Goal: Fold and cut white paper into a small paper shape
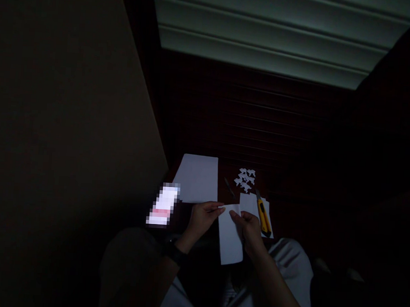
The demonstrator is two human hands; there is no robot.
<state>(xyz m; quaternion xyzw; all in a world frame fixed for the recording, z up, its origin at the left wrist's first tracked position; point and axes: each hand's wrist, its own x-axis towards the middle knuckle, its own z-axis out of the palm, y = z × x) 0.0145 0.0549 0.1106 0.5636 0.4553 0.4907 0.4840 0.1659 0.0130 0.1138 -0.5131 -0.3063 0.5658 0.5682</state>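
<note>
Between my hands is a long white sheet of paper (230, 241), held near its top edge and hanging down toward my lap. My left hand (203, 218) pinches its upper left corner between thumb and fingers. On the other side, my right hand (251, 228) grips the upper right edge, thumb on the front face. Just beyond my right hand lies a yellow utility knife (263, 216), its blade end pointing away from me. It rests on some white paper pieces (249, 201), partly hidden by my right hand.
A stack of white paper (199, 178) lies at the back left of the small dark table. A lit, blurred-out screen (163, 205) is left of it. Small folded white paper shapes (245, 179) sit at the back right, near a thin dark pen-like tool (229, 187). A wall (71, 117) rises on the left.
</note>
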